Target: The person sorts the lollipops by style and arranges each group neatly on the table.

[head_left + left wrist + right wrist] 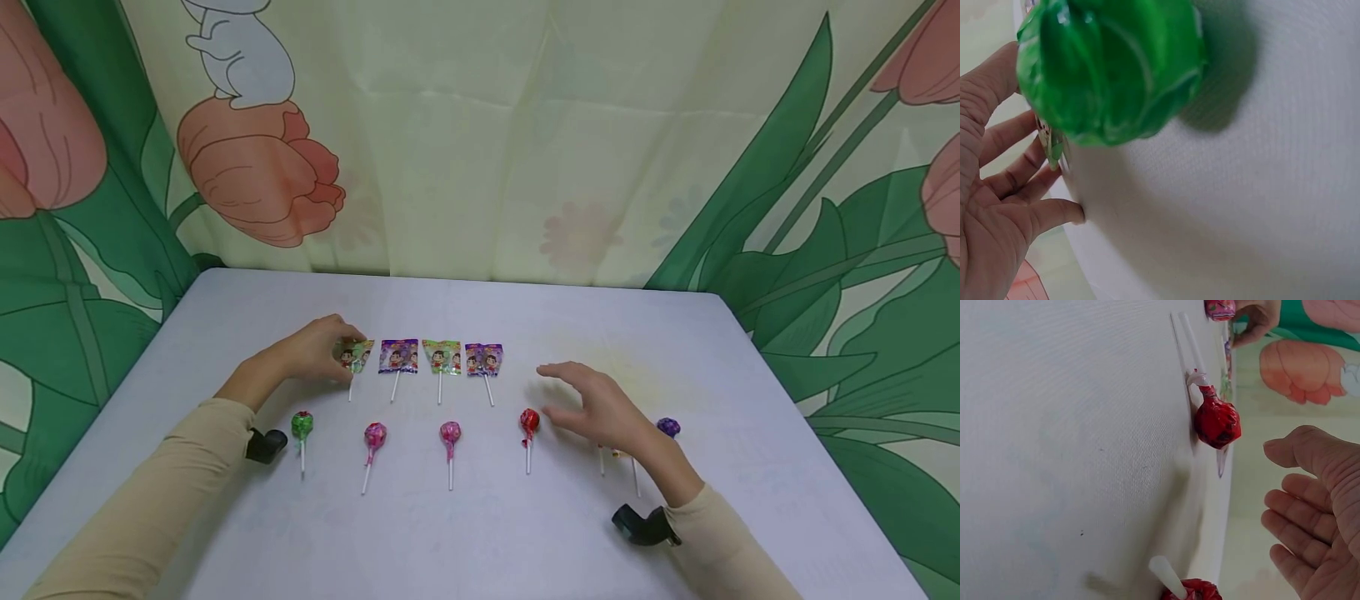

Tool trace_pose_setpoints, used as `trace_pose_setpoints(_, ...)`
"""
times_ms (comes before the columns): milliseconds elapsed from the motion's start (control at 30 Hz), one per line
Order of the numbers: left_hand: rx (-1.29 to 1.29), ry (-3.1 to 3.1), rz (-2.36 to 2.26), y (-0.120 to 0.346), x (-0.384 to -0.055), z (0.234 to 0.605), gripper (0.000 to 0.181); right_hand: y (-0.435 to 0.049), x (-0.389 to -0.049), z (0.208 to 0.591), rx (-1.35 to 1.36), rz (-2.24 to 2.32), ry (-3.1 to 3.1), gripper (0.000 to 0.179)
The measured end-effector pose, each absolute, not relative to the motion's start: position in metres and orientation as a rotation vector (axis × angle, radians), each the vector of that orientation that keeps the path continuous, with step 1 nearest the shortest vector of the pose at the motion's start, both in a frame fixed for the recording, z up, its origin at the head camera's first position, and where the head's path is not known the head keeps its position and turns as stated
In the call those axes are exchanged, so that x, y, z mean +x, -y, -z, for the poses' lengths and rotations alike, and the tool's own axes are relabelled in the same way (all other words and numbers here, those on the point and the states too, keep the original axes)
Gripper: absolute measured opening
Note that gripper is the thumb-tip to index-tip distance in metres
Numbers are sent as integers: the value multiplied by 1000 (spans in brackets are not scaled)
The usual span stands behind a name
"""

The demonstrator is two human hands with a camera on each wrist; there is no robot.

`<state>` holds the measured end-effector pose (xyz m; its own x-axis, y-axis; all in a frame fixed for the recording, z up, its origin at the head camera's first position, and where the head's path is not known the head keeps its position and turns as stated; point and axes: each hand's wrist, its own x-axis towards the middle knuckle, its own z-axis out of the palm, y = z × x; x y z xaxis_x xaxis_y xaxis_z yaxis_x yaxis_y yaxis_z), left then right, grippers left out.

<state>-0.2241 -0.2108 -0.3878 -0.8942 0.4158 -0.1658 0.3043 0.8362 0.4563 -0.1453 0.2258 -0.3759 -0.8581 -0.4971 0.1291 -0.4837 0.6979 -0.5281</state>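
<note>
Flat green lollipop (361, 356) at the left end of the far row: the left hand (311, 350) curls its thumb and fingers round the wrapper from the left. How firmly they pinch it cannot be told. The lollipop lies to the right of the palm, at the fingertips, its wrapper to the far side and its white stick (350, 392) pointing near and slightly left. That long axis runs across the line of the row, so the hand comes at the wrapper from its side, not along the stick.

The left hand is plainly the nearer one. The right hand (600, 406), its fingers spread and holding nothing, hovers above the worktop (525, 546) well to the right, just beside a red lollipop (529, 419).

To the right of the held wrapper, in the same far row, come a flat purple lollipop (398, 356), a second flat green one (442, 357) and a second flat purple one (483, 359), sticks toward the near side. Nearer lies a looser row of round lollipops: a green ball lollipop (302, 425) near the left wrist, two pink lollipops (375, 434), the red one, and a dark purple ball (667, 427) beyond the right wrist, which partly hides others.
</note>
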Motion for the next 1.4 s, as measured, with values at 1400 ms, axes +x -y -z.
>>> trace_pose_setpoints(1400,640,-2774,-614,215,-223,389,64,-266,-125,381,-648,816,-2964,55)
